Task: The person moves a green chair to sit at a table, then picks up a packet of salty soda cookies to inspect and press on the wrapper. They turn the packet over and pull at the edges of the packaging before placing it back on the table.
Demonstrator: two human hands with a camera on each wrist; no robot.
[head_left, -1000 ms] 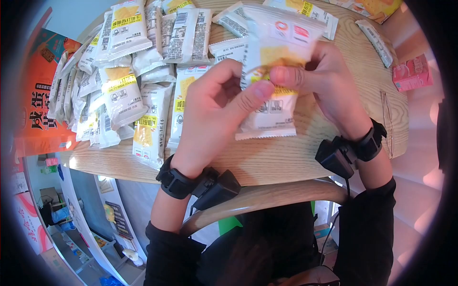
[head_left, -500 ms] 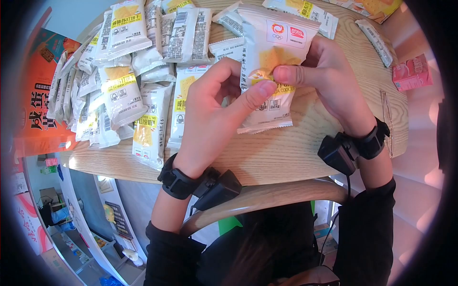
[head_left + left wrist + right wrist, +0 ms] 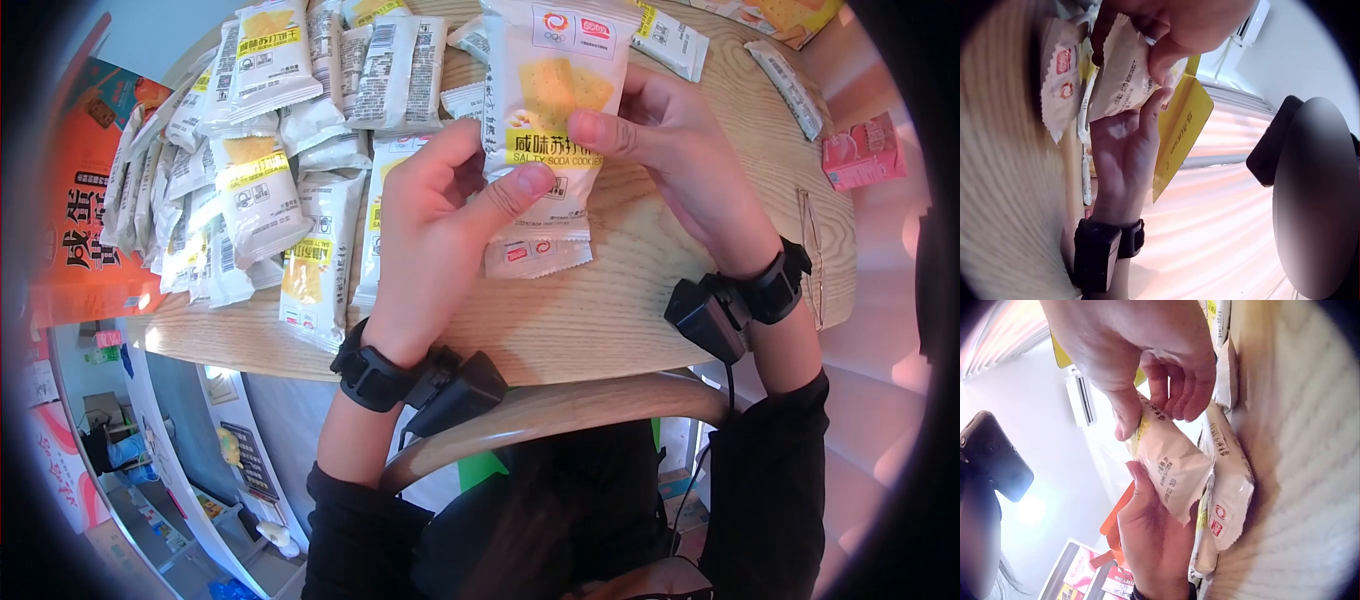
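Both hands hold a white packet of salty soda cookies [image 3: 556, 95] upright over the table, its printed front with yellow band facing up. My left hand [image 3: 425, 225] grips its lower left side, thumb on the front and fingers behind. On the right edge, my right hand [image 3: 685, 165] pinches it with the thumb across the picture of crackers. Below the packet's lower end shows the end of a second cookie packet [image 3: 540, 258], also seen as a packet [image 3: 1232, 487] close to the tabletop in the right wrist view. The fingers behind the held packet are mostly hidden in the head view.
A heap of similar packets [image 3: 265, 190] covers the table's left side, beside an orange box [image 3: 90, 230]. On the right lie a single packet [image 3: 785, 90], a pink carton [image 3: 865, 152] and thin-framed glasses [image 3: 810, 255]. A wooden chair rail [image 3: 560, 405] curves along the near edge.
The held packet has shifted up and slightly left, and its front shows more fully. The end of the second packet has come into view beneath it. Both hands keep their hold.
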